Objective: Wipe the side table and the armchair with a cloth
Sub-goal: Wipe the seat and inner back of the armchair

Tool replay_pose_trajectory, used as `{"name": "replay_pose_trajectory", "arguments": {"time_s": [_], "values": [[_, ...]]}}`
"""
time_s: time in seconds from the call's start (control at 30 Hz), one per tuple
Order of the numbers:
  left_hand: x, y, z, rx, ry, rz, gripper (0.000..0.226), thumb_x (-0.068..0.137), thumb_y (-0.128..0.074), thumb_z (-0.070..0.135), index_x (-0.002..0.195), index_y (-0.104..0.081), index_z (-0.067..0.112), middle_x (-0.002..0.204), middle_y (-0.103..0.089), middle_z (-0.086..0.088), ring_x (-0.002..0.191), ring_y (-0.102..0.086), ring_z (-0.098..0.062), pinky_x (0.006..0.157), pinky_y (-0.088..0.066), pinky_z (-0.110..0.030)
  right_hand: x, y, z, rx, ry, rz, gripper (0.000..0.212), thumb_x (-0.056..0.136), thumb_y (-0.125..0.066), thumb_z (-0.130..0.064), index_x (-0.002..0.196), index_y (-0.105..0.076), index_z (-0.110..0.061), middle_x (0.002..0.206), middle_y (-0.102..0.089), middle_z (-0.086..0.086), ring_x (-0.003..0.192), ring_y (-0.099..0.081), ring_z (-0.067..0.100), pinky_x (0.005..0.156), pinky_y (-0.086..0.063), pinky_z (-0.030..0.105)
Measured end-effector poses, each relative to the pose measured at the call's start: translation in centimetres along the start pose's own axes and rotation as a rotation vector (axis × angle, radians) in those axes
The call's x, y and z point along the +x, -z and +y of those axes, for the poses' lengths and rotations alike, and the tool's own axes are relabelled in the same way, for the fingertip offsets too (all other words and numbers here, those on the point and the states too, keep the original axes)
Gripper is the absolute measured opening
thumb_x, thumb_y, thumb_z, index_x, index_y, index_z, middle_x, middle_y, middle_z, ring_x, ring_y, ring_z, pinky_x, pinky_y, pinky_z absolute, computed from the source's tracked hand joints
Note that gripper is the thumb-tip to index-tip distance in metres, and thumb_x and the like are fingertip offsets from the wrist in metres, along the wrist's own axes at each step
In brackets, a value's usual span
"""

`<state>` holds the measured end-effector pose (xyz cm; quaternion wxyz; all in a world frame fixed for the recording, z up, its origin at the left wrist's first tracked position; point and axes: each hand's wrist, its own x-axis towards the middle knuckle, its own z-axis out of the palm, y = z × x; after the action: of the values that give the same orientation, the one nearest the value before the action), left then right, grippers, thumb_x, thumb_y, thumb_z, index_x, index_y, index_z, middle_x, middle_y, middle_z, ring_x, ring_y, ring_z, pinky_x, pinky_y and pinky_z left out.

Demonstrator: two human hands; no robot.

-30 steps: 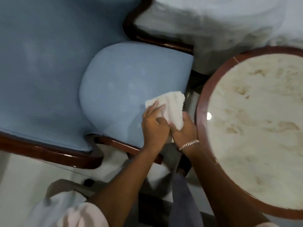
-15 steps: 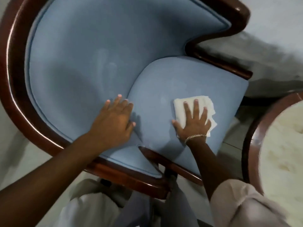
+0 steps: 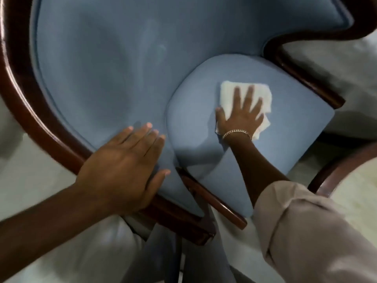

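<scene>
Pale floor surrounds a blue upholstered armchair (image 3: 114,74) with a glossy dark wood frame, seen from above. Right hand (image 3: 241,117) lies flat, fingers spread, pressing a folded white cloth (image 3: 228,92) onto the rounded seat cushion (image 3: 285,135); it grips nothing, and a chain bracelet (image 3: 236,133) circles the wrist. Left hand (image 3: 124,168) rests open, palm down, on the chair's near padded edge. Beside the armchair, the round side table (image 3: 334,174), wood-rimmed with a pale mottled top, is cut off at the frame's edge.
</scene>
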<state>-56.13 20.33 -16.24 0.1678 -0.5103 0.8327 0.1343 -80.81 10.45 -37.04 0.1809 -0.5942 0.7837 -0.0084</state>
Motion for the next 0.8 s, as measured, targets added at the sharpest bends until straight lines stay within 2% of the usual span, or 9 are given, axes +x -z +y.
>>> {"name": "replay_pose_trajectory", "arguments": {"time_s": [0.1,0.17,0.33,0.4,0.47,0.53,0.67,0.73,0.8], "values": [[-0.6,-0.1,-0.1,-0.005,0.029,-0.018,0.07,0.097,-0.032,0.049,0.141,-0.048,-0.003,0.142,-0.055,-0.025,0.138,-0.047,-0.039,0.116,-0.035,-0.054,-6.5,-1.7,1.9,-0.167,0.417,-0.046,0.073,0.089,-0.044,-0.06,0.153,-0.02,-0.035,0.165,-0.019,0.002,0.149,-0.019,0.039,0.112,-0.027,0.059],[-1.2,0.1,0.2,-0.018,0.032,-0.026,0.071,0.098,-0.029,0.051,0.141,-0.048,-0.002,0.142,-0.055,-0.025,0.138,-0.047,-0.039,0.115,-0.036,-0.053,-9.8,-1.2,5.4,-0.179,0.435,-0.093,0.075,0.087,-0.046,-0.06,0.153,-0.024,-0.032,0.165,-0.021,0.003,0.149,-0.02,0.039,0.109,-0.029,0.06],[-1.2,0.2,0.7,-0.024,0.015,0.019,0.068,0.097,-0.037,0.051,0.137,-0.054,-0.002,0.138,-0.06,-0.024,0.128,-0.057,-0.04,0.105,-0.048,-0.054,-2.9,1.2,5.6,0.014,-0.214,0.024,0.079,0.086,-0.039,-0.067,0.153,-0.01,-0.037,0.167,-0.005,-0.001,0.152,-0.006,0.038,0.115,-0.016,0.068],[-1.1,0.0,0.8,-0.021,0.034,0.026,0.067,0.096,-0.039,0.051,0.135,-0.056,-0.001,0.136,-0.061,-0.024,0.126,-0.059,-0.04,0.1,-0.052,-0.054,0.8,1.2,1.6,0.084,-0.309,0.106,0.079,0.086,-0.035,-0.068,0.154,-0.009,-0.037,0.167,-0.005,0.0,0.151,-0.007,0.042,0.116,-0.011,0.068],[-0.9,-0.1,0.7,-0.012,0.05,0.035,0.068,0.094,-0.04,0.052,0.134,-0.057,-0.001,0.135,-0.062,-0.023,0.126,-0.059,-0.039,0.1,-0.053,-0.054,1.7,-0.2,-1.6,0.033,-0.113,0.082,0.076,0.088,-0.032,-0.067,0.154,-0.009,-0.039,0.167,-0.006,0.0,0.151,-0.006,0.042,0.116,-0.008,0.066],[-0.7,0.0,0.6,-0.009,0.054,0.008,0.07,0.095,-0.036,0.053,0.135,-0.056,0.0,0.136,-0.061,-0.023,0.128,-0.058,-0.039,0.102,-0.051,-0.054,-1.6,-2.3,-2.4,-0.095,0.323,0.007,0.073,0.087,-0.037,-0.063,0.153,-0.017,-0.039,0.165,-0.017,0.001,0.15,-0.015,0.042,0.114,-0.012,0.062],[-1.0,0.2,0.6,0.028,0.038,-0.029,0.071,0.097,-0.03,0.053,0.138,-0.053,0.0,0.138,-0.06,-0.024,0.13,-0.055,-0.039,0.11,-0.044,-0.051,-11.3,-3.0,5.6,-0.212,1.017,-0.052,0.065,0.086,-0.049,-0.055,0.147,-0.039,-0.035,0.157,-0.039,0.004,0.144,-0.032,0.044,0.107,-0.029,0.065],[-1.1,0.2,0.7,0.025,0.039,-0.02,0.069,0.096,-0.033,0.052,0.137,-0.054,0.0,0.137,-0.061,-0.023,0.129,-0.056,-0.038,0.11,-0.044,-0.05,-11.9,-1.8,11.5,-0.281,1.138,-0.098,0.072,0.082,-0.056,-0.055,0.149,-0.034,-0.038,0.158,-0.036,0.003,0.144,-0.031,0.044,0.105,-0.03,0.065],[-1.1,0.2,0.7,0.022,0.06,-0.004,0.069,0.096,-0.034,0.052,0.137,-0.054,0.0,0.137,-0.061,-0.023,0.13,-0.056,-0.038,0.111,-0.043,-0.051,-9.5,0.1,15.4,-0.301,1.003,-0.104,0.086,0.075,-0.063,-0.053,0.151,-0.027,-0.039,0.157,-0.037,0.005,0.142,-0.033,0.044,0.101,-0.033,0.065]]}}
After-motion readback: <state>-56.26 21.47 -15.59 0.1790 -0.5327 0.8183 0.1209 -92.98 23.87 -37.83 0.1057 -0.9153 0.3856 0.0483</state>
